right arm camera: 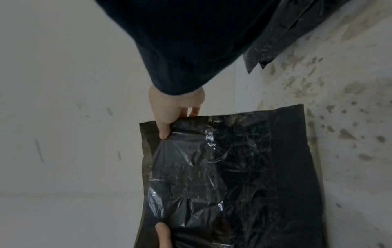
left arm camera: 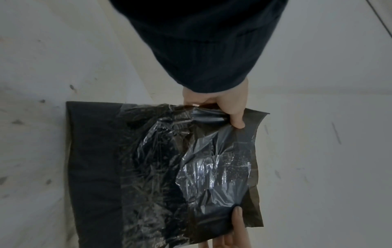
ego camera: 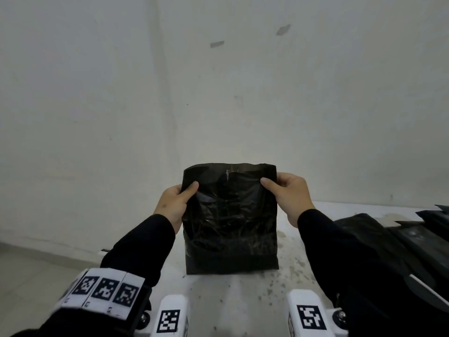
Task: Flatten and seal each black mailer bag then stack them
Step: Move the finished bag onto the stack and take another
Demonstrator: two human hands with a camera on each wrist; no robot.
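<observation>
A crinkled black mailer bag (ego camera: pixel 230 220) stands upright in front of me, its lower edge near the stained white table (ego camera: pixel 243 293). My left hand (ego camera: pixel 176 203) pinches its upper left edge, thumb on the front. My right hand (ego camera: pixel 286 190) pinches the upper right edge the same way. The left wrist view shows the bag (left arm camera: pixel 161 167) with my left thumb (left arm camera: pixel 236 119) on its glossy face. In the right wrist view my right thumb (right arm camera: pixel 164 127) presses the bag (right arm camera: pixel 233 176) near its top strip. The fingers behind the bag are hidden.
More black mailer bags (ego camera: pixel 393 244) lie heaped at the table's right side, also seen as the bag pile (right arm camera: pixel 282 33) behind my right sleeve. A pale wall (ego camera: pixel 218 93) rises behind the table. Floor (ego camera: pixel 36 268) shows at the lower left.
</observation>
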